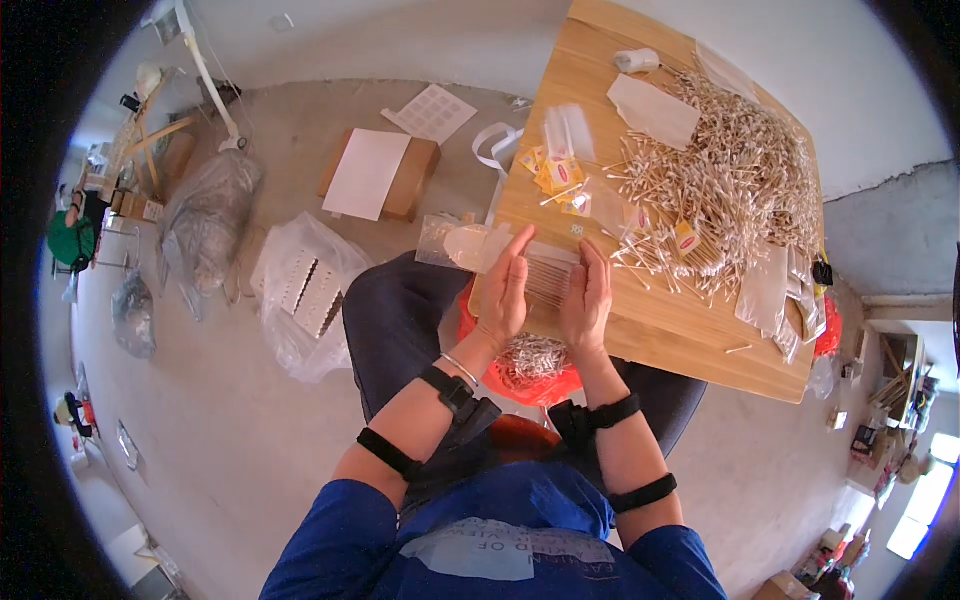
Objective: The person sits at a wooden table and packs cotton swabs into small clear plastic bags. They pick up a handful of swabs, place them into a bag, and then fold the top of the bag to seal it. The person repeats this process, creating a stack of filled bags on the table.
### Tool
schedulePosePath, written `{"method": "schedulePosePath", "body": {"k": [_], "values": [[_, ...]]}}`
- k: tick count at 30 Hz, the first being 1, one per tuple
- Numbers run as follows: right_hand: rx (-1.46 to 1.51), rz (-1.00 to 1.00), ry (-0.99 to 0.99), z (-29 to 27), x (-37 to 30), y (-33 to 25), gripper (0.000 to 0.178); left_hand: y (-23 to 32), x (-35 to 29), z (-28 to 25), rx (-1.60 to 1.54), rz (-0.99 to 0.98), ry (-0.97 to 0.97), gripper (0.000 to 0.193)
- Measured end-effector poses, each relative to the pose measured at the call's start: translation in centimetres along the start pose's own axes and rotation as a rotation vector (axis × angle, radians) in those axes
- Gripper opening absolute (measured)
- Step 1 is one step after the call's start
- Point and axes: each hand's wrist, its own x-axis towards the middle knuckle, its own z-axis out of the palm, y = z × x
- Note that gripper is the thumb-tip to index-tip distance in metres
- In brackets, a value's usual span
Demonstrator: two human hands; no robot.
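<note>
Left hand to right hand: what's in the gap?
In the head view, a row of side-by-side cotton swabs lies between the left hand and right hand. Can't tell whether it's bagged.

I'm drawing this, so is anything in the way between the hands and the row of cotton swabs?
Nothing visible stands in the way. The left hand and right hand are at either side of the row of cotton swabs. Whether the swabs are wrapped is too unclear to tell.
</note>
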Motion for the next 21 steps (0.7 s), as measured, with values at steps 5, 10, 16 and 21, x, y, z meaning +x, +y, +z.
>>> {"method": "schedulePosePath", "body": {"k": [5,10,16,21], "values": [[0.132,0.047,-0.054,0.9,-0.3,0.1,0.034,1.0,0.2,-0.1,0.063,-0.001,-0.024,0.061],[0.150,0.050,-0.010,1.0,-0.5,0.4,0.039,0.2,0.2,-0.2,0.013,0.018,-0.001,0.061],[0.240,0.117,-0.037,1.6,-0.1,-0.3,0.045,-0.6,0.1,-0.1,-0.036,-0.011,-0.026,0.062],[0.381,0.133,-0.134,0.6,0.1,0.5,0.051,0.4,0.2,-0.2,-0.035,-0.007,-0.039,0.062]]}}
